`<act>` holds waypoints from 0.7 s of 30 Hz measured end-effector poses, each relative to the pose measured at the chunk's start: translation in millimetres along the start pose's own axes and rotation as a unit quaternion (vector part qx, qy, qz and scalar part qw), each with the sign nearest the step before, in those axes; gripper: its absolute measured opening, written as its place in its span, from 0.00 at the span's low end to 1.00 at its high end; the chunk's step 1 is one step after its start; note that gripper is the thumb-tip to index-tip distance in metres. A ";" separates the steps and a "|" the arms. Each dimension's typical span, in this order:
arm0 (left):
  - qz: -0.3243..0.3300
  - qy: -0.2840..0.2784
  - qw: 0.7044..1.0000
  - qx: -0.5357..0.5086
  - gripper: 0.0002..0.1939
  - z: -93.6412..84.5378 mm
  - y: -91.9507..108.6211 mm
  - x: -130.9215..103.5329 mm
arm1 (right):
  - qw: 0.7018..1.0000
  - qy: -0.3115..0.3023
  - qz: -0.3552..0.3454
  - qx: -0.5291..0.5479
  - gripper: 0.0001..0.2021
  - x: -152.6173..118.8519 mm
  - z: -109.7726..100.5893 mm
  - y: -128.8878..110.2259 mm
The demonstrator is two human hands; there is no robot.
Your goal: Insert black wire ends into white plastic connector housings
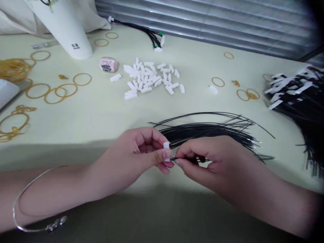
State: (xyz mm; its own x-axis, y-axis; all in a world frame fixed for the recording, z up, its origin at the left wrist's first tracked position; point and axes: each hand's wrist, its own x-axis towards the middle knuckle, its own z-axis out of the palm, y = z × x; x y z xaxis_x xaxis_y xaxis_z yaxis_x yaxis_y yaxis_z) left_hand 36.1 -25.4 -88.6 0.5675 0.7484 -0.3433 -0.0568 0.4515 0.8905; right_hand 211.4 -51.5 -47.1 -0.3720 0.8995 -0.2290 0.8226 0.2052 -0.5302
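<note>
Between the thumb and fingers of my left hand (141,150) is a white connector housing (166,146), held upright. My right hand (210,160) pinches black wire (172,159) just to the right of it, and the wire reaches the housing's right side. Whether the wire's tip is inside the housing I cannot tell. Behind my hands lies a loose bundle of black wires (202,130) with bare metal ends, partly covered by my right hand. Farther back is a pile of white connector housings (146,77).
Rubber bands (37,91) lie scattered at left, near a white cylinder (68,30) and a small pinkish block (108,64). A wired harness (141,28) rests by the blinds (202,20). Black wires with white tags (291,87) are heaped at right. One housing (213,89) lies apart.
</note>
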 end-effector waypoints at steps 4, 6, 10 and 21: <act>-0.006 0.004 1.000 0.015 0.07 2.1 1.5 -1.7 | 1.000 -0.018 0.013 0.019 0.09 0.6 1.0 -0.2; -0.006 0.009 1.000 0.019 0.07 2.6 1.8 -2.3 | 1.000 -0.022 0.006 0.017 0.09 0.6 1.2 0.1; -0.003 0.008 1.000 0.009 0.07 1.7 0.6 -2.0 | 0.999 -0.037 0.005 0.010 0.09 -0.5 -2.4 0.9; -0.006 -0.001 1.000 -0.008 0.07 0.6 1.4 -1.8 | 0.991 0.029 -0.069 -0.108 0.09 -6.1 -5.7 1.0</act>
State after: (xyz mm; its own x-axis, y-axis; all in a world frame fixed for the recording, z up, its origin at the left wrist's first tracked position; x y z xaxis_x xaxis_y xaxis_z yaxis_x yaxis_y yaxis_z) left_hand 35.4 -26.4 -86.6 0.5692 0.7426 -0.3529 -0.0630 0.4674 0.8818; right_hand 217.0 -54.6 -41.6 -0.4678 0.8762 -0.1156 0.8404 0.4006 -0.3650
